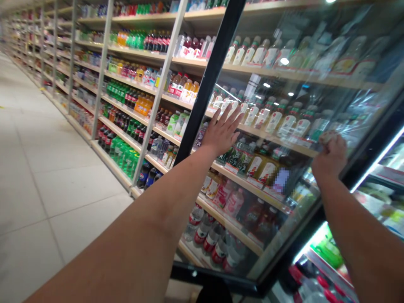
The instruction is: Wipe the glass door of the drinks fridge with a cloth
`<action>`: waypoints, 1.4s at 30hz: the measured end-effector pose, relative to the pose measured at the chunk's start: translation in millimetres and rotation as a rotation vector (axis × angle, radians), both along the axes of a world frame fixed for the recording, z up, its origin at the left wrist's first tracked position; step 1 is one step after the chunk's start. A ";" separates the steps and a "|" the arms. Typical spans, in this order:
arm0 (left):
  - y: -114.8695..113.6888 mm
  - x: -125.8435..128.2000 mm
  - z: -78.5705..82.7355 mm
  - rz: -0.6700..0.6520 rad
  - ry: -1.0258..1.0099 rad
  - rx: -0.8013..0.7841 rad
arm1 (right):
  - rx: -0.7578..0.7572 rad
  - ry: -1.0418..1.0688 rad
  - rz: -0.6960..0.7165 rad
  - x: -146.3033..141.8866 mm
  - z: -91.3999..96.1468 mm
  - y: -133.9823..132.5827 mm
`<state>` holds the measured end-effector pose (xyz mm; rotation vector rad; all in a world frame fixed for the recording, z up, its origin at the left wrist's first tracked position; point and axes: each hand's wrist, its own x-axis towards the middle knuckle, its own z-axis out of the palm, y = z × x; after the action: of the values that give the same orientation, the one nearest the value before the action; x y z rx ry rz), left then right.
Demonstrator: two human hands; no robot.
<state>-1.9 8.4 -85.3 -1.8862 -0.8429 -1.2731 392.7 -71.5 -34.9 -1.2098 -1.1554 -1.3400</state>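
Note:
A black-framed glass cooler door [284,84] stands swung open in front of me. My left hand [222,132] lies flat on the glass near the door's left edge, fingers spread. My right hand [330,153] is closed around a small crumpled pale cloth or wad [326,136] and presses it against the glass near the door's right edge. Through the glass I see shelves of bottled drinks.
Long store shelves [126,105] full of drink bottles run along the aisle to the left. Pale floor tiles [47,168] stretch away at left. The lit cooler interior [378,202] with packaged goods shows at right, behind the open door.

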 end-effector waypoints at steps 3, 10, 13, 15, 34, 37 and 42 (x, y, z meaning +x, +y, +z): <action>0.9 -0.2 0.5 -0.021 -0.001 -0.001 | 0.003 0.040 0.036 -17.8 -46.2 -0.6; 3.2 0.1 0.6 -0.039 -0.010 -0.004 | -0.142 -0.027 0.108 -49.2 -209.6 -15.4; 4.1 0.5 0.9 -0.038 -0.016 0.005 | -0.244 -0.086 0.099 -51.6 -275.9 -25.3; 4.8 0.6 1.1 -0.043 -0.016 0.005 | -0.307 -0.126 0.103 -49.9 -309.0 -30.8; 6.1 0.2 -0.3 -0.057 -0.024 0.054 | -0.490 -0.526 0.040 -34.8 -214.7 -37.4; 6.5 0.6 -1.0 -0.063 -0.027 0.063 | -0.424 -0.503 0.070 -59.3 -172.8 -27.6; 6.9 0.9 -1.6 -0.075 -0.030 0.052 | -0.194 -0.415 0.192 -98.8 -85.8 -0.1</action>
<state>-1.0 15.3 -87.0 -1.8772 -0.7533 -1.3588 293.9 -71.6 -120.7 -0.9452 -1.6849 -1.3922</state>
